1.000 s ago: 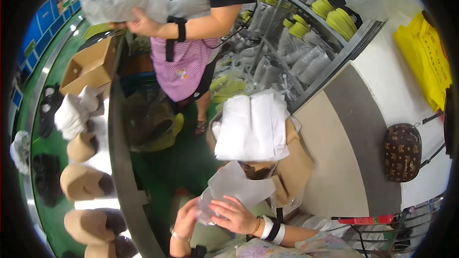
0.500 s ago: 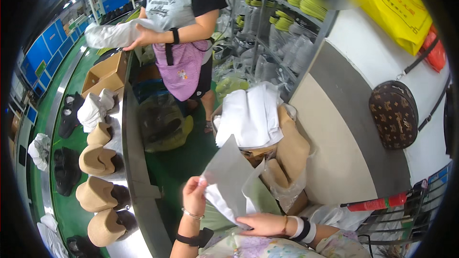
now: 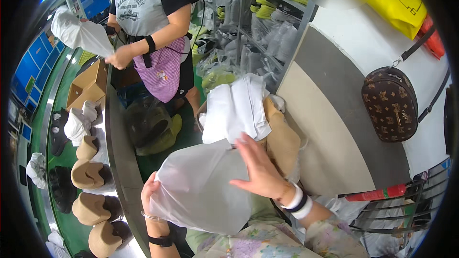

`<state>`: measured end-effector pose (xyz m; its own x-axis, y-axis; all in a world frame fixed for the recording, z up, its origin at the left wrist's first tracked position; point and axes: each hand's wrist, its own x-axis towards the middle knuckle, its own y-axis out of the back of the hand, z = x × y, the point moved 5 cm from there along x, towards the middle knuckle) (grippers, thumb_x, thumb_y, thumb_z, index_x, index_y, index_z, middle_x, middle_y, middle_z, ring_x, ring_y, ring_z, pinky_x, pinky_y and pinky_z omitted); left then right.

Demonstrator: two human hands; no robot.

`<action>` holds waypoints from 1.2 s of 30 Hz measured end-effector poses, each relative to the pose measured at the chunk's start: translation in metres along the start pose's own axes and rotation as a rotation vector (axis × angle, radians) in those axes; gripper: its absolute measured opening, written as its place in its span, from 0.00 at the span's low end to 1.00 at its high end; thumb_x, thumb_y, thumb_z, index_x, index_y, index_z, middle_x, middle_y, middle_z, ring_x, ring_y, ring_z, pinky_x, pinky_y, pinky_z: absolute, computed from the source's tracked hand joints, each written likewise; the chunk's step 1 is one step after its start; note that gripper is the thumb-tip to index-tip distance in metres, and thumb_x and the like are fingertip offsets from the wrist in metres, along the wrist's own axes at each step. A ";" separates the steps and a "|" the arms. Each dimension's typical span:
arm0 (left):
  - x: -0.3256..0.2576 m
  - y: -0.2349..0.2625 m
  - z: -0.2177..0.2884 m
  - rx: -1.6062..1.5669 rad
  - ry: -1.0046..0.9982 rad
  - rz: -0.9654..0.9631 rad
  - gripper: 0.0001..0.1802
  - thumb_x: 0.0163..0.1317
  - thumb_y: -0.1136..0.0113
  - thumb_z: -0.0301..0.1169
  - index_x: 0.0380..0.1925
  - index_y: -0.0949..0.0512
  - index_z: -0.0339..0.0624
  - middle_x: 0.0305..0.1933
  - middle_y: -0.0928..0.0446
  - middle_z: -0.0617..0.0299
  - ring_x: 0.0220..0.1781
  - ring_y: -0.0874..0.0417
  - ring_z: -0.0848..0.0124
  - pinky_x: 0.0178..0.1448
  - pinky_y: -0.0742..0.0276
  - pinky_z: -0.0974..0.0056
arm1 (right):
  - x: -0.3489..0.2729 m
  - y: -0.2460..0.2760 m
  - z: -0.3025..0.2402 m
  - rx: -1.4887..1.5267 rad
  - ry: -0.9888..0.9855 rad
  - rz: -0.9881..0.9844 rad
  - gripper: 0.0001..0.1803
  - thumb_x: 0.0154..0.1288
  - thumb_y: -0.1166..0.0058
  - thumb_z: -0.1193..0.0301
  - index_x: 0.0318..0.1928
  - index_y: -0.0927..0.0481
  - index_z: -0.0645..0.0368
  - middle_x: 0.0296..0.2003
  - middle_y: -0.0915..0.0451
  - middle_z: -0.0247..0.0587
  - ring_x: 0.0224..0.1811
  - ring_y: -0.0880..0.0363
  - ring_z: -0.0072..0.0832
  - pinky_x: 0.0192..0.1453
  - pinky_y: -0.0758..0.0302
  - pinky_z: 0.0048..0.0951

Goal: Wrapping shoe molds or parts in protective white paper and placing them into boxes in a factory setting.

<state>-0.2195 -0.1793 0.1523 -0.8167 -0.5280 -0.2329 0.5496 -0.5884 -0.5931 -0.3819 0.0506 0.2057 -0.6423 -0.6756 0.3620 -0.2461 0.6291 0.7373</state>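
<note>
A translucent white bag [image 3: 205, 188] hangs spread out in front of my lap. My left hand [image 3: 149, 192] is closed on its left edge, the fingers partly behind the material. Beside its upper right edge is my right hand [image 3: 262, 171], open with fingers and thumb apart; whether it touches the bag I cannot tell. Just beyond my hands lies a thick stack of flat white bags or sheets [image 3: 234, 110]. Brown paper [image 3: 283, 138] stands along the right side of that stack.
At left, tan hats [image 3: 88, 174] line a metal bench [image 3: 117, 145] near a cardboard box [image 3: 88, 83]. Across from me a co-worker holds a white bag [image 3: 83, 33]. Shelves [image 3: 239, 33] stand behind; a brown handbag [image 3: 392, 105] hangs at right above a wire rack [image 3: 397, 215].
The bag has turned from upright and folded to spread wide. My left hand has moved left with it; my right hand has let go and risen. The co-worker's bag has swung up and left.
</note>
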 end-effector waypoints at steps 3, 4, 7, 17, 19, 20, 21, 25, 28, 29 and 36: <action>0.004 -0.007 -0.009 -0.018 0.031 -0.056 0.20 0.46 0.48 0.32 0.38 0.31 0.28 0.35 0.24 0.52 0.34 0.22 0.63 0.43 0.25 0.63 | 0.040 -0.024 -0.012 -0.157 0.255 0.012 0.42 0.47 0.36 0.69 0.62 0.43 0.61 0.50 0.32 0.49 0.46 0.29 0.38 0.51 0.32 0.33; 0.000 0.002 -0.006 -0.018 0.019 -0.040 0.20 0.46 0.48 0.32 0.38 0.31 0.28 0.35 0.24 0.52 0.34 0.22 0.63 0.43 0.25 0.63 | 0.050 -0.037 0.000 0.094 0.183 0.039 0.40 0.48 0.37 0.71 0.61 0.43 0.61 0.47 0.30 0.48 0.46 0.28 0.37 0.50 0.31 0.33; -0.034 0.008 0.031 0.125 0.018 0.063 0.19 0.41 0.48 0.32 0.34 0.29 0.29 0.32 0.25 0.53 0.33 0.22 0.65 0.42 0.25 0.65 | 0.066 -0.082 -0.002 0.600 -0.005 -0.037 0.24 0.51 0.44 0.78 0.51 0.31 0.62 0.27 0.25 0.43 0.29 0.26 0.33 0.35 0.29 0.29; -0.080 0.055 0.026 0.327 -0.216 0.268 0.06 0.58 0.44 0.29 0.29 0.29 0.39 0.30 0.28 0.71 0.34 0.31 0.82 0.39 0.35 0.76 | 0.051 -0.040 -0.104 0.093 0.511 0.067 0.05 0.49 0.49 0.83 0.29 0.28 0.65 0.27 0.26 0.43 0.31 0.27 0.36 0.36 0.30 0.27; -0.085 0.068 0.025 0.513 -0.287 0.399 0.06 0.58 0.45 0.27 0.32 0.28 0.36 0.33 0.25 0.68 0.33 0.29 0.81 0.38 0.33 0.76 | 0.047 -0.048 -0.099 0.274 0.395 -0.049 0.05 0.51 0.51 0.83 0.31 0.29 0.64 0.28 0.25 0.42 0.32 0.26 0.33 0.37 0.30 0.26; -0.087 0.072 0.022 0.511 -0.289 0.393 0.06 0.58 0.45 0.27 0.32 0.28 0.36 0.33 0.25 0.68 0.33 0.29 0.81 0.38 0.33 0.76 | 0.042 -0.057 -0.093 0.451 0.256 -0.159 0.05 0.54 0.53 0.83 0.32 0.30 0.64 0.29 0.25 0.40 0.32 0.26 0.30 0.38 0.30 0.25; -0.082 0.072 0.023 0.669 -0.329 0.465 0.06 0.58 0.45 0.26 0.33 0.28 0.35 0.34 0.24 0.65 0.34 0.28 0.81 0.38 0.33 0.76 | 0.035 -0.059 -0.087 0.436 0.252 -0.147 0.05 0.54 0.53 0.83 0.32 0.30 0.64 0.29 0.25 0.40 0.32 0.26 0.30 0.38 0.30 0.25; -0.053 0.060 0.025 0.761 -0.494 0.404 0.08 0.53 0.49 0.21 0.34 0.26 0.33 0.35 0.21 0.56 0.38 0.22 0.72 0.44 0.28 0.71 | -0.002 -0.065 -0.054 0.812 -0.284 -0.244 0.04 0.61 0.55 0.81 0.37 0.31 0.62 0.30 0.26 0.32 0.31 0.28 0.17 0.38 0.29 0.19; -0.058 0.064 0.026 0.341 -0.327 0.415 0.12 0.48 0.57 0.18 0.32 0.26 0.35 0.27 0.24 0.56 0.33 0.21 0.69 0.38 0.27 0.70 | -0.050 -0.109 -0.043 0.994 -0.328 -0.476 0.06 0.61 0.51 0.77 0.40 0.28 0.63 0.31 0.25 0.32 0.33 0.25 0.19 0.39 0.28 0.20; -0.055 0.065 0.022 0.332 -0.289 0.392 0.10 0.50 0.56 0.22 0.31 0.25 0.33 0.24 0.26 0.59 0.28 0.24 0.72 0.33 0.29 0.72 | -0.059 -0.114 -0.033 0.988 -0.343 -0.519 0.07 0.61 0.50 0.75 0.40 0.28 0.63 0.31 0.25 0.33 0.34 0.25 0.18 0.40 0.28 0.20; 0.008 0.025 -0.034 0.463 -0.111 0.169 0.09 0.54 0.55 0.28 0.26 0.25 0.35 0.15 0.33 0.65 0.17 0.38 0.80 0.21 0.45 0.75 | -0.088 0.014 0.188 0.133 -0.698 0.272 0.32 0.49 0.37 0.66 0.53 0.36 0.63 0.46 0.30 0.47 0.51 0.31 0.37 0.55 0.33 0.35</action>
<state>-0.2181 -0.1778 0.1096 -0.6999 -0.6863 -0.1980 0.7133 -0.6858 -0.1444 -0.4654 0.1914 0.0766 -0.9921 -0.1176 0.0436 -0.0703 0.8097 0.5826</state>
